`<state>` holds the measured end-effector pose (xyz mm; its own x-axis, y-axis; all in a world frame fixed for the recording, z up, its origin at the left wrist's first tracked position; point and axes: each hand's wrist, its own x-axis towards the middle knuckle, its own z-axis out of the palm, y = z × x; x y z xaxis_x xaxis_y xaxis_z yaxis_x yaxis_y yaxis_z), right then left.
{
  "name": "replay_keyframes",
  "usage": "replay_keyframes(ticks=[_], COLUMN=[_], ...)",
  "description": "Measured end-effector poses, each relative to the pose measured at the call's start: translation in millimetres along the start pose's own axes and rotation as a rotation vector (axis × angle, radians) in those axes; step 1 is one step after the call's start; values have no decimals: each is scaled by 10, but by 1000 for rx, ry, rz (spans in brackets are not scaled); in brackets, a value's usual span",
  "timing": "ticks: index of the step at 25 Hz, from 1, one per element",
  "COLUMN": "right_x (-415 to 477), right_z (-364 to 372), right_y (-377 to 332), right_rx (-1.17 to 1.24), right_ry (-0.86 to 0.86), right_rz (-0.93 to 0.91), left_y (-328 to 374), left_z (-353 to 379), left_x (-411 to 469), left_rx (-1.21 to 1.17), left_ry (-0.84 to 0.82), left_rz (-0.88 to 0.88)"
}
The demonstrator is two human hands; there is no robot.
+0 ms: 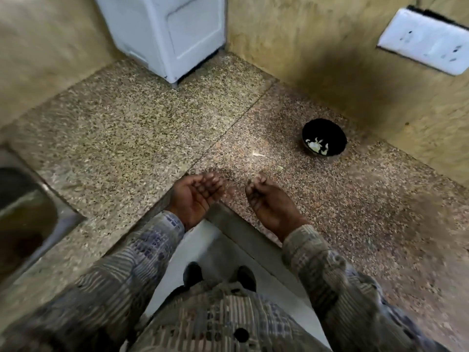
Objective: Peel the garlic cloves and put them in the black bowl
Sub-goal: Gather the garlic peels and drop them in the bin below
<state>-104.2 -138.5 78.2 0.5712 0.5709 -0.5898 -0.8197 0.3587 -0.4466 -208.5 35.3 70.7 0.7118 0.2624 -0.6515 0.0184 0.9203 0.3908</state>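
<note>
Head view, motion blur throughout. Speckled stone desk [127, 118] wraps a corner; the person stands in the notch, shoes [193, 273] visible on the floor below.

Black bowl [327, 128] sits on the right run of the desk, close to the wall, well apart from both hands. Pale peeled garlic cloves [316, 146] lie in its bottom, near side.

Left hand [196, 196]: palm up over the desk edge, fingers [208, 184] loosely curled together in a cup, nothing visible in it.

Right hand [269, 201]: back of the hand toward the camera, fingers [253, 190] curled in with tips bunched against the thumb. Too blurred to tell if they pinch anything.

A thin pale peel scrap [258, 154] lies on the desk between the hands and the bowl.

Steel sink [22, 212] at the left edge. White appliance [172, 31] in the far corner. White switch plate [426, 39] on the right wall.
</note>
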Motion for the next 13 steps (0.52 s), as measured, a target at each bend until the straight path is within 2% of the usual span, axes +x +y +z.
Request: replay_keyframes(ticks=[6,13], right_x=[-69,-384], right_z=[454,929], right_y=[251,1299], right_rx=[-208,-496], right_ry=[-143,-413], right_rz=[200,416], left_y=[-51,-121], left_z=[-377,-1416], left_x=[-676,-1899], left_rx=[-266,-504], left_ry=[143,303], left_rz=[234,536])
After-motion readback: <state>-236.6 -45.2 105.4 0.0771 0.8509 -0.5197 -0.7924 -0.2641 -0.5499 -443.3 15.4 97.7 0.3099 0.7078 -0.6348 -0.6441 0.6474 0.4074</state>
